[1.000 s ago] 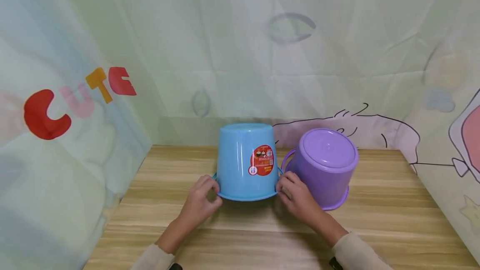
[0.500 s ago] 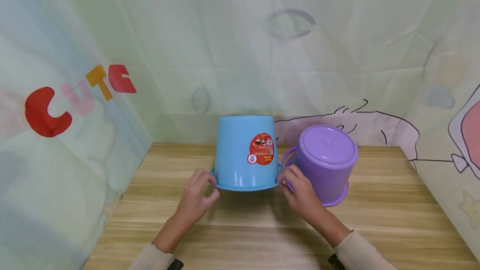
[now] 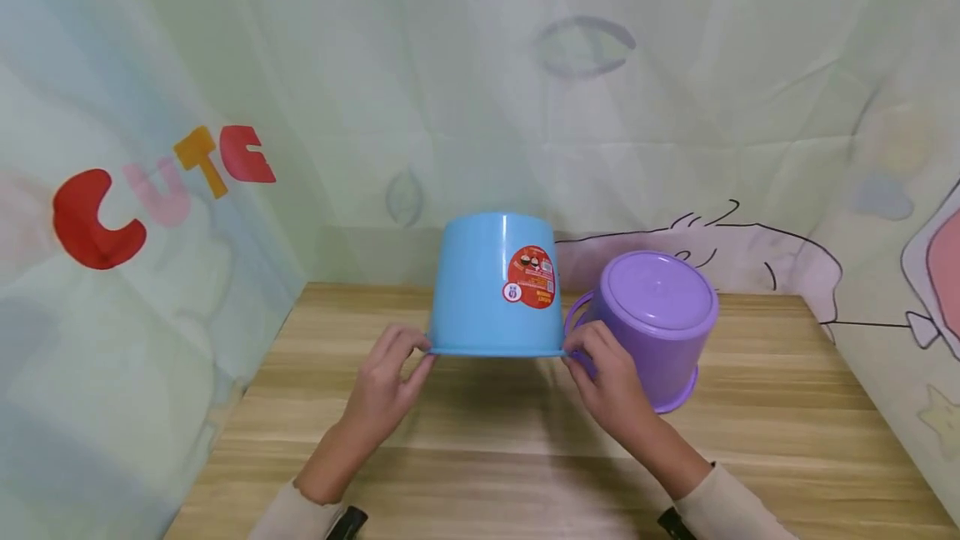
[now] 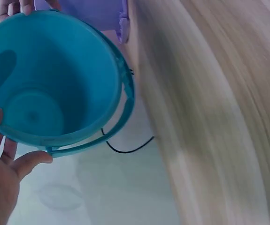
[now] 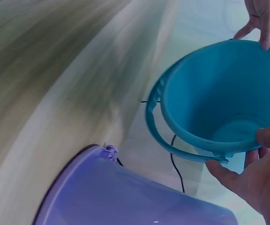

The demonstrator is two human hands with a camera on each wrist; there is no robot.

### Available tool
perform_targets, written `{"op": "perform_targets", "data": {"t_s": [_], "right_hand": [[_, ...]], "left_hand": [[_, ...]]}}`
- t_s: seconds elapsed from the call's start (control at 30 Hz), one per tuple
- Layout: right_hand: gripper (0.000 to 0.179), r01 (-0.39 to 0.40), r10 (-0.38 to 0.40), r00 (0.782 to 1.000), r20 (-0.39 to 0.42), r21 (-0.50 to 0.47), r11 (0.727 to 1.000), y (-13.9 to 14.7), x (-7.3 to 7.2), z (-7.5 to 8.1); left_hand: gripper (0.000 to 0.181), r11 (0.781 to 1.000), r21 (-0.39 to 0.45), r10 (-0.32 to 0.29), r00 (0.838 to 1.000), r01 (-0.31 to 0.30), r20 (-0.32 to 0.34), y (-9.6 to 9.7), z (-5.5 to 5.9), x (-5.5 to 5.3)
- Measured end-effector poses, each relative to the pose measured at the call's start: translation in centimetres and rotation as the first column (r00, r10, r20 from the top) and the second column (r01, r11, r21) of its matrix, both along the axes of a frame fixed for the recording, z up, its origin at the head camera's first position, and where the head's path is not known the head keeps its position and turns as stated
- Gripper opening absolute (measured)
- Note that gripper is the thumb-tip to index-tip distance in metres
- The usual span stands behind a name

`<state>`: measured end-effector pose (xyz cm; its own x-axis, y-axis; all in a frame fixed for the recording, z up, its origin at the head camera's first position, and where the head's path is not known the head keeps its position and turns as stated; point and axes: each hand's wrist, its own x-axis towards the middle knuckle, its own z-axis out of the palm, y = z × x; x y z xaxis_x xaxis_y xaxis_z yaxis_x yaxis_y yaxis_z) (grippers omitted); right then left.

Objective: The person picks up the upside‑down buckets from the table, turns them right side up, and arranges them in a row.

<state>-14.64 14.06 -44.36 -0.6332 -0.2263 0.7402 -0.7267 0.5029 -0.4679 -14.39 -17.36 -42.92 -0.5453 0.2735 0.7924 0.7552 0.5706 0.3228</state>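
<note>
A light blue plastic bucket (image 3: 487, 290) with a red round sticker (image 3: 532, 277) is raised off the table, its base pointing up and away. At the left side of its rim, my left hand (image 3: 386, 377) pinches the edge with thumb and fingers. My right hand (image 3: 611, 377) grips the opposite side of that rim. Both wrist views look into the bucket's hollow inside (image 4: 55, 70), and its handle (image 5: 156, 126) hangs loose below the rim. Beside my right hand, a purple bucket (image 3: 656, 332) stands upside down on the table, its handle (image 3: 576, 315) sticking out leftward.
The wood-grain table (image 3: 480, 473) reaches back to a printed fabric backdrop (image 3: 480, 90), which also encloses the left and right sides. Table surface shows in front of the buckets and to both sides.
Both hands have raised the blue bucket and moved it away from me, tipping its base farther back so that its top face no longer shows. The purple bucket has stayed put.
</note>
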Motion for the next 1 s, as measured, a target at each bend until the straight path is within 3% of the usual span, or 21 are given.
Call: {"op": "perform_targets", "data": {"t_s": [0.23, 0.33, 0.7, 1.0], "right_hand": [[0.029, 0.020, -0.020, 0.999, -0.047, 0.004, 1.000, 0.0, 0.0, 1.1], [0.029, 0.027, -0.026, 0.999, -0.046, 0.017, 0.999, 0.0, 0.1, 1.6], [0.036, 0.053, -0.050, 0.998, -0.044, 0.067, 0.996, 0.3, -0.1, 2.7], [0.034, 0.084, -0.085, 0.996, 0.021, 0.072, 0.994, 0.4, 0.0, 3.8]], "left_hand": [[0.011, 0.999, -0.003, 0.043, 0.999, -0.043, 0.029, 0.4, 1.6, 0.5], [0.015, 0.997, -0.001, 0.072, 0.997, -0.072, 0.025, 0.5, 2.2, 0.5], [0.024, 0.996, 0.001, 0.088, 0.996, -0.088, 0.016, 0.7, 3.4, 0.0], [0.023, 0.994, 0.011, 0.111, 0.994, -0.111, 0.024, 1.2, 4.4, -0.2]]}}
